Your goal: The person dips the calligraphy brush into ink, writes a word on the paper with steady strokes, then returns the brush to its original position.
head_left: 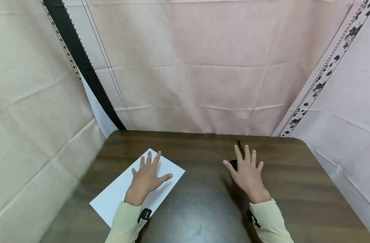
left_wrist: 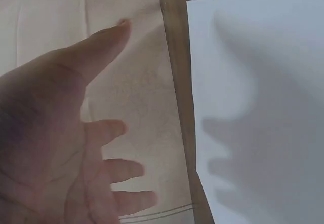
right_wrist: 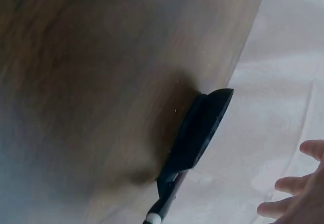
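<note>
A white sheet of paper lies at a slant on the left part of the table. My left hand hovers over it, fingers spread and thumb out to the right. In the left wrist view the hand casts a shadow on the paper and looks apart from it. On the right, a black tool with a thin handle is partly hidden behind my spread right hand. The right wrist view shows the tool's broad, dark, curved head; its exact kind is unclear. Neither hand grips anything.
The brown wooden table has rounded far corners. Pale cloth hangs behind it and on both sides, with a black band at left and a floral border at right. A dark device is worn on each wrist.
</note>
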`<state>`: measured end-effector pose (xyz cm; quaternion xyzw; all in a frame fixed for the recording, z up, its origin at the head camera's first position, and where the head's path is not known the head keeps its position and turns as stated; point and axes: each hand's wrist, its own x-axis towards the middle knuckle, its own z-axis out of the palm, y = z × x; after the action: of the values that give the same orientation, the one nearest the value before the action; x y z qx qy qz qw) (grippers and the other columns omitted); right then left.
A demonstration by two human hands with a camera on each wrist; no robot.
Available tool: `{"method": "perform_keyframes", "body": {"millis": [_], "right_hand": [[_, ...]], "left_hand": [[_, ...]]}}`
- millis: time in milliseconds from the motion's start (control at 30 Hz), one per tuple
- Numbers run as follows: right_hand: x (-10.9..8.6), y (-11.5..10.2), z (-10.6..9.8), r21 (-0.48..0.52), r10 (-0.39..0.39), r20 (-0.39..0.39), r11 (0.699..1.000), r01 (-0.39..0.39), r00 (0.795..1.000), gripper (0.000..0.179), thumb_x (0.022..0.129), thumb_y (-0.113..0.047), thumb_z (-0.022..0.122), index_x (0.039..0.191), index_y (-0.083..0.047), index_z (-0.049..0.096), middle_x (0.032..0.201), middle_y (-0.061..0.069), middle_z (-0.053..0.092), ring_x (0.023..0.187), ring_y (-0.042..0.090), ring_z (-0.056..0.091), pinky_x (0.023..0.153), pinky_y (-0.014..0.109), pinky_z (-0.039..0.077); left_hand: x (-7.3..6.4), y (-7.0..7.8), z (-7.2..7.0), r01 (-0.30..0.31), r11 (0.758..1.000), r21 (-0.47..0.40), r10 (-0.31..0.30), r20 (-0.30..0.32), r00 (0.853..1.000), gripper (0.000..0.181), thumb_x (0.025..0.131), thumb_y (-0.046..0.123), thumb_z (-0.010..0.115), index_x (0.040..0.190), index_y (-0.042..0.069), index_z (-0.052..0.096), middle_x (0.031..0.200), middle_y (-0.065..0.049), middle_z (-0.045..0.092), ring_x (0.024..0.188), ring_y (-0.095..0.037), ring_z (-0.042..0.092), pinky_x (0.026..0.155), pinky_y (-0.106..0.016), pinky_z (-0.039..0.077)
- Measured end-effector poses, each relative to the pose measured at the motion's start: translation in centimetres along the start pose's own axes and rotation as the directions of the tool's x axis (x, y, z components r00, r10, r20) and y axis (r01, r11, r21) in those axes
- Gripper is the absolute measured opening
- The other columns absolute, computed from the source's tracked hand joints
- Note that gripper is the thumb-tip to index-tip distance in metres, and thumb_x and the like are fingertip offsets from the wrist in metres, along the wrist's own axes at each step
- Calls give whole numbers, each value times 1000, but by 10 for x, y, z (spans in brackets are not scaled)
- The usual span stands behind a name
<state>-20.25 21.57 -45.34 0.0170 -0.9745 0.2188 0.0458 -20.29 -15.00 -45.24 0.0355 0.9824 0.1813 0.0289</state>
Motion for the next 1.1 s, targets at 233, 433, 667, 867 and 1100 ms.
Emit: {"method": "perform_keyframes", "body": {"millis": [233, 433, 667, 867, 1100], "right_hand": [[-7, 6, -2, 21, -5, 24, 1000, 4, 1000, 91, 105, -67, 49, 171, -15, 15, 173, 31, 3, 157, 58, -4, 112, 86, 4], [-7, 9, -3, -3, -7, 58, 1000, 7, 998, 86, 106, -53, 59, 170, -13, 19, 171, 33, 9, 155, 60, 1, 113, 85, 8], [-5, 13, -2, 24, -3, 112, 1000, 0, 994, 80, 107, -46, 60, 168, -7, 24, 168, 36, 17, 152, 60, 18, 113, 82, 19], [-4, 17, -7, 28, -10, 95, 1000, 8, 995, 75, 109, -43, 59, 165, -3, 30, 164, 38, 25, 150, 60, 23, 114, 79, 22], [-3, 18, -16, 33, -30, 56, 999, 29, 998, 69, 109, -41, 58, 161, 0, 37, 161, 37, 32, 147, 59, 29, 114, 76, 27]], "left_hand": [[-13, -19, 3, -21, 999, 25, 15, 209, 978, 97, 90, 58, 77, 164, 9, 39, 167, -33, 28, 153, -56, 25, 112, -81, 28], [-23, -28, -1, -1, 996, 91, -21, 249, 968, 103, 83, 57, 85, 163, 10, 40, 168, -36, 22, 154, -60, 18, 109, -86, 22], [-27, -27, -3, 82, 992, 92, -106, 307, 946, 115, 79, 53, 90, 166, 8, 31, 167, -40, 12, 153, -65, 11, 104, -89, 25], [-26, -16, 0, 67, 995, 70, -86, 325, 942, 113, 78, 45, 93, 165, 6, 32, 167, -41, 12, 152, -65, 11, 104, -88, 27], [-26, -5, 4, -16, 999, 44, 0, 356, 935, 114, 75, 42, 96, 165, 8, 35, 169, -38, 13, 153, -63, 12, 105, -88, 25]]}}
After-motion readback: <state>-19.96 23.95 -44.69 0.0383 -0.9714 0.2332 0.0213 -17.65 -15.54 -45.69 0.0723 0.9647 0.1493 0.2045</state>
